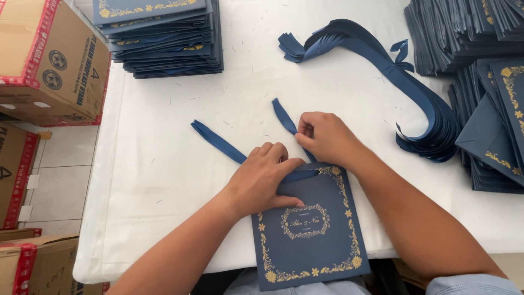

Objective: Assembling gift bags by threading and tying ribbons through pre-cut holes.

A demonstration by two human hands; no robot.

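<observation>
A navy card with gold floral trim point(311, 229) lies at the table's near edge, its lower end hanging over. A blue ribbon point(218, 142) crosses its top, one tail running out to the upper left, the other tail point(284, 116) pointing up. My left hand point(262, 177) presses flat on the card's upper left corner, over the ribbon. My right hand point(322, 136) pinches the upright tail between thumb and fingers just above the card's top edge.
A stack of the same navy cards point(164, 38) sits at the far left, more stacks point(486, 82) at the right. A thick bundle of blue ribbons point(404, 82) curves across the white tablecloth point(164, 186). Cardboard boxes point(49, 60) stand left of the table.
</observation>
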